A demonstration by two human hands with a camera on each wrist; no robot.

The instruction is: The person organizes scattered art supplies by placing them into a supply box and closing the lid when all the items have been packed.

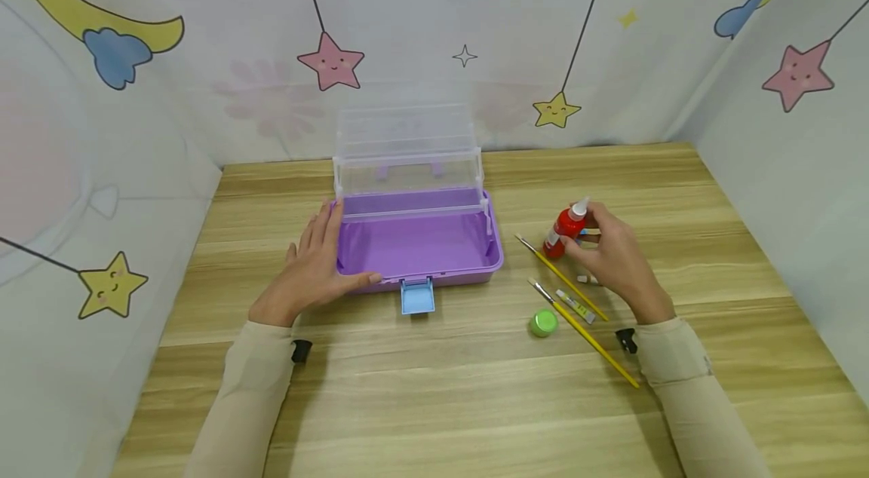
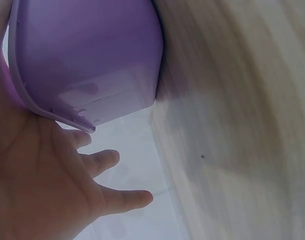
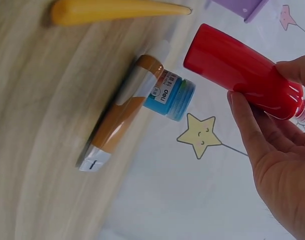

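A purple storage box (image 1: 417, 244) with its clear lid (image 1: 407, 131) raised stands toward the back of the table. My left hand (image 1: 305, 267) rests on its left rim, fingers extended and thumb along the front edge; the left wrist view shows the palm beside the box's outer wall (image 2: 92, 55). To the right of the box, my right hand (image 1: 621, 259) grips a red paint bottle (image 1: 563, 233) with a white nozzle, between thumb and fingers. In the right wrist view the red bottle (image 3: 232, 65) is tilted and off the table.
Two yellow-handled paintbrushes (image 1: 591, 338), a small paint tube (image 1: 575, 306) and a green-lidded jar (image 1: 543, 323) lie right of the box. A brown paint tube (image 3: 125, 105) and a blue jar (image 3: 170, 95) are near the right hand. A blue latch (image 1: 417, 297) hangs at the box's front.
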